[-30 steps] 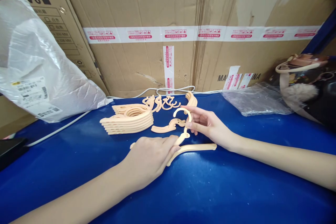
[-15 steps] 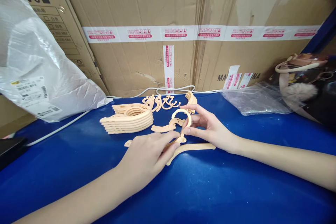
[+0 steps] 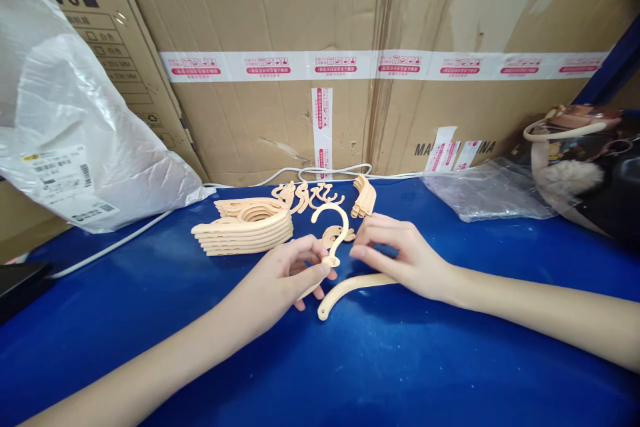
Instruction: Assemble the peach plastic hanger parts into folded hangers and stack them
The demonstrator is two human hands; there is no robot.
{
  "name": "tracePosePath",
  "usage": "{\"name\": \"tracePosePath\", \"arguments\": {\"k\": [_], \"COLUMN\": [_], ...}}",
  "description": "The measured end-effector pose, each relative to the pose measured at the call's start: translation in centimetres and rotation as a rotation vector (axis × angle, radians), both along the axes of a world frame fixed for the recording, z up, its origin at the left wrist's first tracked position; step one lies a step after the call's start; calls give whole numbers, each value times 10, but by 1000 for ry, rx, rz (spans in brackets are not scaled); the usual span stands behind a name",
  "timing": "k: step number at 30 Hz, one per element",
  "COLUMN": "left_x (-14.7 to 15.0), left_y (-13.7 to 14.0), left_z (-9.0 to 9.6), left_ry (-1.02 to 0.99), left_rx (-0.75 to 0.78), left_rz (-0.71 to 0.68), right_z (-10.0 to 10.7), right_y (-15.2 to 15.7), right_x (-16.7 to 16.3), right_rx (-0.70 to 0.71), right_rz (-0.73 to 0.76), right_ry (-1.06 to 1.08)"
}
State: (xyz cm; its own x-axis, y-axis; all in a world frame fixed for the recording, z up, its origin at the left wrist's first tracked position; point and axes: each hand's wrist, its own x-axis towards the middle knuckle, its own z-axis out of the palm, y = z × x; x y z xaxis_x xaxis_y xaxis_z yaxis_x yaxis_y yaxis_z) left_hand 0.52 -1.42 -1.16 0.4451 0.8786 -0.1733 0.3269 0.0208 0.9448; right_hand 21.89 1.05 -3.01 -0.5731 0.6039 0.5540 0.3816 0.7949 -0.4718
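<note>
My left hand [image 3: 280, 277] is closed on a beige plastic hanger piece, its thumb and fingers pinching the joint. A curved hanger hook [image 3: 345, 223] stands up from that joint, and the rest of the piece is mostly hidden under my hand. My right hand [image 3: 410, 257] is to the right of the hook, apart from it, its fingers loosely bent with nothing visible in them. Below it a curved hanger arm [image 3: 350, 285] lies on the table, its right end hidden by my right hand. Behind the hook lies another small hanger part [image 3: 333, 237], partly covered.
Stacked hanger parts [image 3: 245, 233] lie at the left. Loose hooks [image 3: 300, 197] and a small pile of curved arms [image 3: 364, 197] lie behind. A white cable [image 3: 270, 177] runs before the cardboard box [image 3: 275, 127]. A clear plastic bag [image 3: 480, 193] and silver package [image 3: 90, 120] flank the blue table [image 3: 375, 373].
My right hand has let go of the hook and moved slightly right. My left hand has turned and lifted the hanger piece, so the hook now stands upright at its joint.
</note>
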Motion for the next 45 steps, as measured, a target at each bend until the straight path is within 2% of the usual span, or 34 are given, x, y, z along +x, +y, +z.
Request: {"name": "tracePosePath", "arguments": {"k": [5, 10, 14, 20, 22, 30, 39, 45], "left_x": [-1, 2, 2, 0, 0, 0, -1, -7], "left_y": [3, 3, 0, 1, 2, -2, -1, 0], "left_z": [-5, -4, 0, 0, 0, 7, 7, 2], "left_ry": [-28, -80, -139, -191, -210, -200, -171, -256], "left_rx": [-44, -63, -84, -173, -201, -202, -286, -298], "left_rz": [31, 88, 134, 127, 131, 170, 101, 69], "right_z": [-2, -1, -3, -5, -4, -5, -6, -6], "right_y": [-5, -5, -5, -7, -9, -8, -8, -9], "right_x": [-1, -1, -1, 3, 3, -1, 1, 3], "right_rx": [266, 411, 338, 74, 37, 160, 267, 370], "right_rz": [136, 185, 190, 22, 6, -27, -39, -44], "right_ry": [-270, -451, -362, -201, -193, -295, -298, -321]}}
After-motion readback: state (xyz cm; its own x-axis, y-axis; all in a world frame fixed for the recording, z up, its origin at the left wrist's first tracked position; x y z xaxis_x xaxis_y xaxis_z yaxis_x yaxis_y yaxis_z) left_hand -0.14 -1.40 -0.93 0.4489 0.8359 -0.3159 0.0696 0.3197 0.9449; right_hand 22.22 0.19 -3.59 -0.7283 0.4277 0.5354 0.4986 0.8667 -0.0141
